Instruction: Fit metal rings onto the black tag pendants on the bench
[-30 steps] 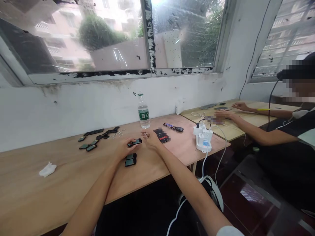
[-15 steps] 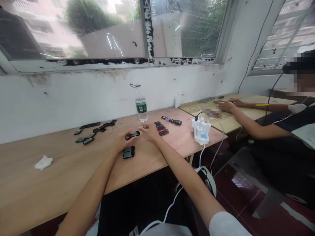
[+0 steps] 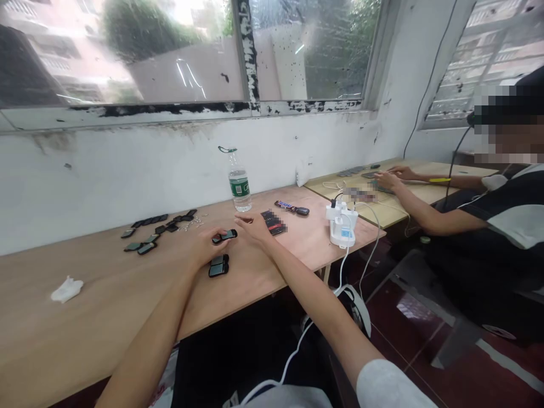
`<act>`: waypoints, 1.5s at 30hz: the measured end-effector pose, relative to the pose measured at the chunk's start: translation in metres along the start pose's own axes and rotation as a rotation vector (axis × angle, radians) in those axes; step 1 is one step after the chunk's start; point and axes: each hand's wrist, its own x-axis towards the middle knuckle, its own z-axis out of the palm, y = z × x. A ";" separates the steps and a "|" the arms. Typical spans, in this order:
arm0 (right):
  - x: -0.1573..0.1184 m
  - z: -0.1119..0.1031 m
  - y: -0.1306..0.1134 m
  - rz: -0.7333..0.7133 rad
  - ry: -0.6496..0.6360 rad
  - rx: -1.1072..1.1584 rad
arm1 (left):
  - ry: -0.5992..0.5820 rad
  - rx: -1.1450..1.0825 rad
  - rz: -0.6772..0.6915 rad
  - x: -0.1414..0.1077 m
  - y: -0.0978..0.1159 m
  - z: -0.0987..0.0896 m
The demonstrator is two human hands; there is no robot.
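My left hand (image 3: 205, 245) is closed on a small dark rectangular piece (image 3: 229, 234) with a grey-green face. Just right of that piece, my right hand (image 3: 251, 226) has its fingers apart, and nothing shows in it. Two similar pieces (image 3: 219, 265) lie side by side on the wooden table (image 3: 140, 317), below my left hand. Several more dark pieces (image 3: 147, 248) are spread farther left, near the wall. Small pale bits (image 3: 187, 225) lie scattered beside them.
A water bottle (image 3: 240, 190) stands behind my hands. To the right are a black and red packet (image 3: 273, 222), a snack bar (image 3: 284, 207), and a white power strip (image 3: 342, 229) with cables. White tissue (image 3: 67, 289) lies left. Another person works at the right table (image 3: 408, 198).
The view has shifted slightly, moving the scene a little left. My hands stay close together, with the small piece still in my left hand.
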 end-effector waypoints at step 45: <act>-0.013 0.008 -0.006 -0.024 -0.214 -0.228 | -0.015 0.047 0.083 -0.001 0.003 -0.006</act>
